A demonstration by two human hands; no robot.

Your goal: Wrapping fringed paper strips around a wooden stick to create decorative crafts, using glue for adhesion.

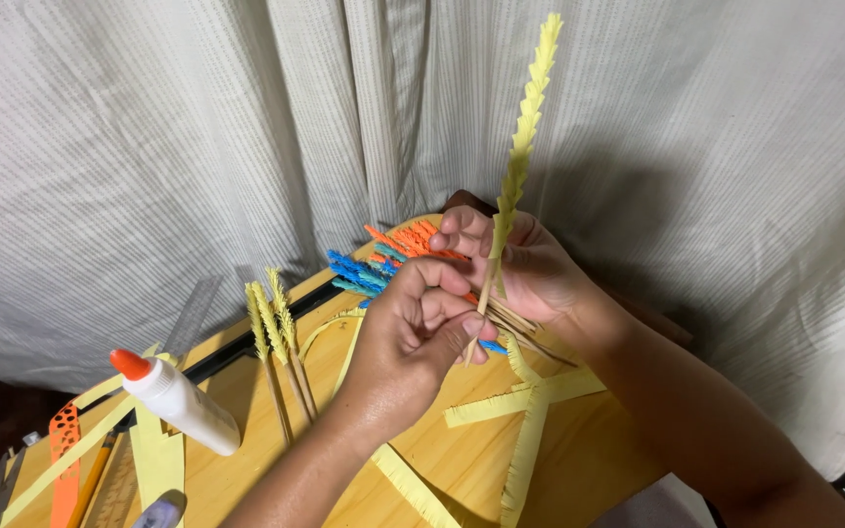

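Observation:
My left hand [421, 332] pinches the lower end of a thin wooden stick [482, 311] between thumb and fingers. My right hand [525, 264] holds the same stick higher up, where a yellow fringed paper strip [523, 137] is wound around it and stands up above both hands. Behind my hands lie finished sticks wrapped in blue paper [354, 274] and in orange paper [405, 240]. Three yellow-wrapped sticks [274, 332] lie to the left of my left hand on the wooden table [462, 455].
A white glue bottle with an orange cap [176, 396] lies at the left. Loose yellow fringed strips [530, 401] lie under my arms. An orange dotted strip [65, 460], a metal ruler [193, 313] and pencils sit at the table's left end. A white curtain [198, 127] hangs behind.

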